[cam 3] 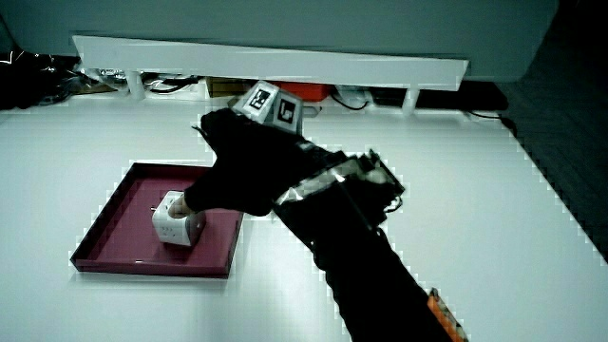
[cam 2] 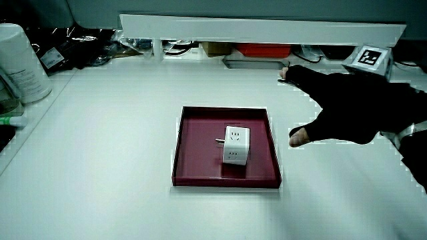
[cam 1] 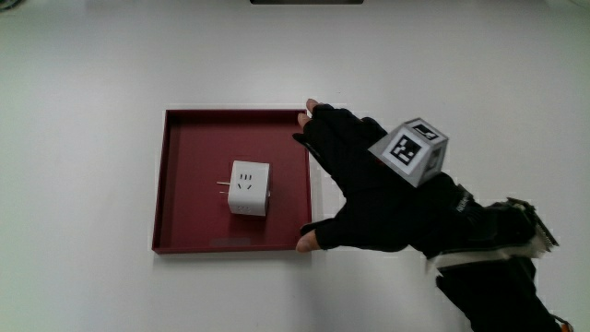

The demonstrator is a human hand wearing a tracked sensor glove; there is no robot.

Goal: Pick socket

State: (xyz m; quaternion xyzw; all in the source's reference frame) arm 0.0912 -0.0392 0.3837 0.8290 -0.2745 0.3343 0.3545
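A white cube-shaped socket lies in the middle of a dark red tray. It shows in both side views, socket and socket, with metal prongs sticking out of one face. The gloved hand hovers at the tray's edge beside the socket, fingers spread and thumb apart, holding nothing. A patterned cube sits on the back of the hand. In a side view the hand is clear of the tray. In the other, the hand partly overlaps the tray.
A low white partition runs along the table's edge farthest from the person, with cables and small items under it. A white canister stands at the table's corner near the partition.
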